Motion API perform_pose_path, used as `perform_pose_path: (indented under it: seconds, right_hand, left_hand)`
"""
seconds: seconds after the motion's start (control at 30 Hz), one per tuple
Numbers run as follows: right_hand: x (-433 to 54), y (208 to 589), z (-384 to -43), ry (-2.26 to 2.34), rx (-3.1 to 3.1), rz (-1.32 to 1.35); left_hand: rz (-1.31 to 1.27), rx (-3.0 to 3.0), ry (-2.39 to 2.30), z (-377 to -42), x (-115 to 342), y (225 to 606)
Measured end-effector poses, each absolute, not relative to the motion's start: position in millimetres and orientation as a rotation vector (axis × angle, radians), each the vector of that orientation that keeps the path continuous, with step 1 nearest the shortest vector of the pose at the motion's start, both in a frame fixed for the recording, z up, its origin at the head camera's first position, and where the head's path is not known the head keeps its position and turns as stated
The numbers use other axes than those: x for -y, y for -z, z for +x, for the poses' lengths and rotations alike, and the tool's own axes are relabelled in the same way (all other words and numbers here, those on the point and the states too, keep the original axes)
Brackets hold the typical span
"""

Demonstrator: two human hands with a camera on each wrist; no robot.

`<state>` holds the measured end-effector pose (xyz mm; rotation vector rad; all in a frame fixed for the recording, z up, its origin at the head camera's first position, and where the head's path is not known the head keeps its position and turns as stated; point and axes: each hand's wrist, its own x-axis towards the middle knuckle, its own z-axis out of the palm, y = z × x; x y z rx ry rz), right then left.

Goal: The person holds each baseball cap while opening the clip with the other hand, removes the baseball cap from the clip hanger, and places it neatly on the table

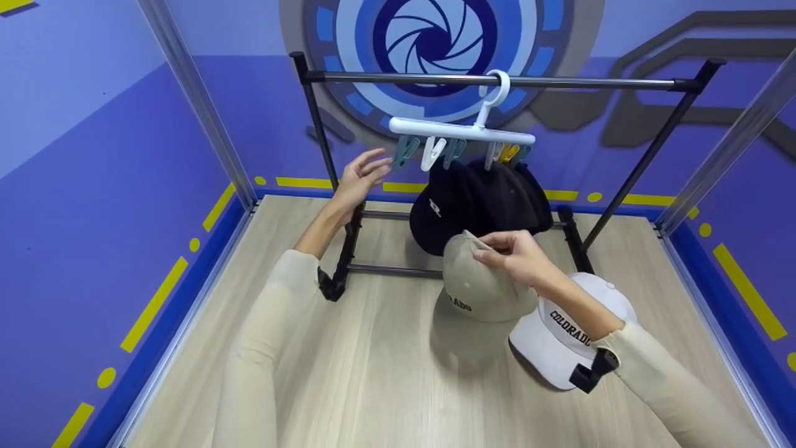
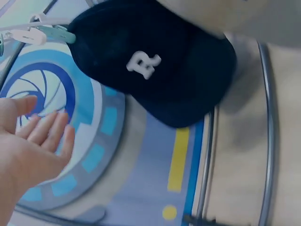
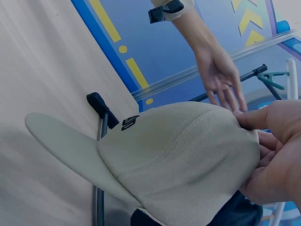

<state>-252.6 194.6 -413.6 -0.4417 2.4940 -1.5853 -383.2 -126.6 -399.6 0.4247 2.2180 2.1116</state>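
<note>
Between thumb and fingers, my right hand (image 1: pixel 519 255) pinches the back edge of a beige baseball cap (image 1: pixel 482 286), whose brim points down in the head view. My left hand (image 1: pixel 362 177) is raised at the left end of a white clip hanger (image 1: pixel 460 129), its fingers extended beside a green clip (image 1: pixel 405 152) and holding nothing. Dark caps hang from the hanger's clips; the front one, a navy cap (image 2: pixel 155 61), bears a white letter R. In the right wrist view the beige cap (image 3: pixel 183 160) fills the middle, with the left hand (image 3: pixel 221 77) behind it.
The hanger hooks over the top bar (image 1: pixel 578 82) of a black metal rack. A white cap (image 1: pixel 559 336) lettered COLORADO lies on the wooden floor (image 1: pixel 348 373), under my right forearm. Blue and purple walls (image 1: pixel 112 155) enclose the sides and back.
</note>
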Motion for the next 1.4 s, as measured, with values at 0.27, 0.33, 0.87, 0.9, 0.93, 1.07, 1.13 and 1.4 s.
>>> perform_pose_path:
  seconds: [0.27, 0.33, 0.87, 0.9, 0.93, 1.07, 1.13, 1.4]
  right_hand:
    - [-222.0, 420.6, -241.9, 1.597, -2.473, -0.338]
    - [-227.2, 422.9, -242.0, 1.61, -2.459, -0.322]
    - [-266.6, 461.6, -245.0, 1.606, -2.286, -0.163]
    - [-270.5, 464.8, -244.4, 1.606, -2.264, -0.151]
    - [-274.4, 467.8, -243.6, 1.598, -2.249, -0.127]
    - [-287.0, 476.7, -240.8, 1.538, -2.24, -0.065]
    - [-291.9, 479.3, -239.8, 1.492, -2.253, -0.049]
    - [-307.6, 477.1, -236.4, 1.462, -2.264, -0.012]
  left_hand:
    - [0.389, -2.699, -1.653, -365.6, 163.6, 430.3]
    - [0.415, -2.753, -1.565, -361.0, 168.7, 436.6]
    - [0.713, -3.155, -0.77, -339.6, 180.5, 475.7]
    - [0.705, -3.15, -0.754, -338.6, 181.2, 477.1]
    - [0.693, -3.142, -0.736, -337.7, 182.1, 479.0]
    - [0.634, -3.104, -0.693, -335.0, 186.7, 485.5]
    - [0.613, -3.097, -0.677, -334.6, 189.1, 487.9]
    - [0.631, -3.09, -0.678, -335.5, 190.2, 490.7]
